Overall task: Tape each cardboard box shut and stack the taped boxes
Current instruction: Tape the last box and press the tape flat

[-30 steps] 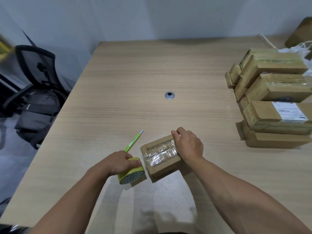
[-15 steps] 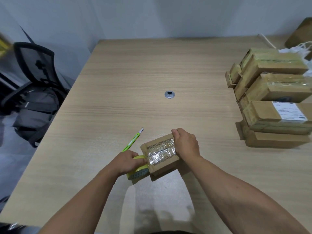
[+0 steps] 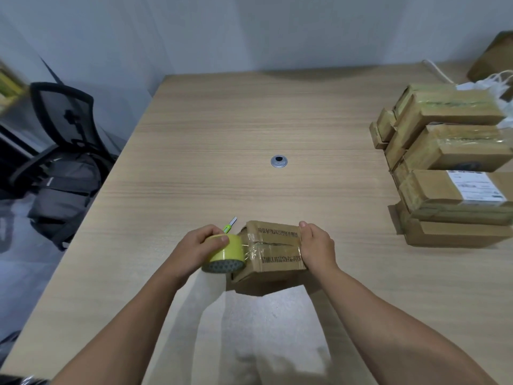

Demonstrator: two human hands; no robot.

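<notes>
A small cardboard box (image 3: 273,247) with printed text lies near the table's front edge, a strip of clear tape running across its top seam. My right hand (image 3: 316,247) grips the box's right end. My left hand (image 3: 198,245) holds a yellow-green tape roll (image 3: 224,254) against the box's left end, with tape stretched from the roll onto the box. A stack of taped boxes (image 3: 449,168) stands at the right side of the table.
A green utility knife (image 3: 231,224) lies just behind the tape roll. A round metal grommet (image 3: 278,161) sits in the wooden table (image 3: 222,134). An office chair (image 3: 63,120) with a grey backpack (image 3: 63,187) stands left of the table. White cables (image 3: 491,84) lie far right.
The box has been turned so its long side runs left to right and looks lifted. My left hand has raised the tape roll to the box's left end.
</notes>
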